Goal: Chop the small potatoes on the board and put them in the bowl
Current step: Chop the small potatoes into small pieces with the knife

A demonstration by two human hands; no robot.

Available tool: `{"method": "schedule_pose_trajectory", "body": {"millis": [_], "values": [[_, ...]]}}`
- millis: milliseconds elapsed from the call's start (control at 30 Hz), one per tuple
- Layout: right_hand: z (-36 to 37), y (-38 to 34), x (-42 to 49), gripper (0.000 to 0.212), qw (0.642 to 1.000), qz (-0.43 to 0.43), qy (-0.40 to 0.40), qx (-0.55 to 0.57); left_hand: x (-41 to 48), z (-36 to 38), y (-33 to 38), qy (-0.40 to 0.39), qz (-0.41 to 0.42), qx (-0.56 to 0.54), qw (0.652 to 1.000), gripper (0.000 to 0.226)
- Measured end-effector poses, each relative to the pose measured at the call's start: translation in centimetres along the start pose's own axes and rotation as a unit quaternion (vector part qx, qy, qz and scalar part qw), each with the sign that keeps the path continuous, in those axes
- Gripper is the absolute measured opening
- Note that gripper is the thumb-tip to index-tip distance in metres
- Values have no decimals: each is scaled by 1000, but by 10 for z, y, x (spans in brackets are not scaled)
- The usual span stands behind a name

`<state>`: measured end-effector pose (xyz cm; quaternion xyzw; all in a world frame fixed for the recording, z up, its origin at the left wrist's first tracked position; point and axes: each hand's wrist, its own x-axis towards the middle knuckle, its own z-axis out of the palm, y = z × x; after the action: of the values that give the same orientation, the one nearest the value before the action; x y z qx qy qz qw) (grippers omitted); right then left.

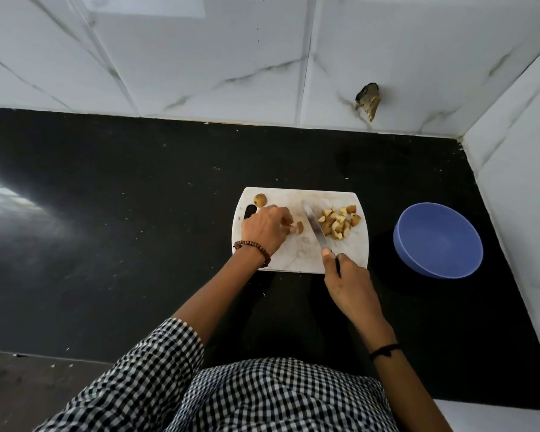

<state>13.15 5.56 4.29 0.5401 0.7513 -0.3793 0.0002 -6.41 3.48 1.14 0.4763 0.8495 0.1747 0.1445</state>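
Observation:
A white cutting board (293, 260) lies on the black counter. My left hand (264, 230) pinches a small potato piece (297, 227) at the board's middle. My right hand (348, 283) grips the handle of a knife (315, 227); its blade lies across the board between that piece and a heap of chopped potato pieces (339, 224) on the right. One whole small potato (260, 199) sits at the board's far left corner. An empty blue bowl (438, 240) stands to the right of the board.
The black counter (122, 229) stretches wide to the left. White marble-tiled walls (231, 73) close the back and the right side. A brownish lump (368, 99) sticks to the back wall above the board.

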Motion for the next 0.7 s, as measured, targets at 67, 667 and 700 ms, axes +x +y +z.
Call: {"method": "schedule_pose_trajectory", "body": {"millis": [67,667,700], "values": [[0,0,6,47,1000,-2,-6,3,3,-3,-5,25,-8,25,999,12],[6,3,25,51,1000,14,-13,19,19,-6,2,-45,192,126,972,27],[6,4,25,51,1000,14,-13,24,18,-5,2,-37,187,124,974,25]]}}
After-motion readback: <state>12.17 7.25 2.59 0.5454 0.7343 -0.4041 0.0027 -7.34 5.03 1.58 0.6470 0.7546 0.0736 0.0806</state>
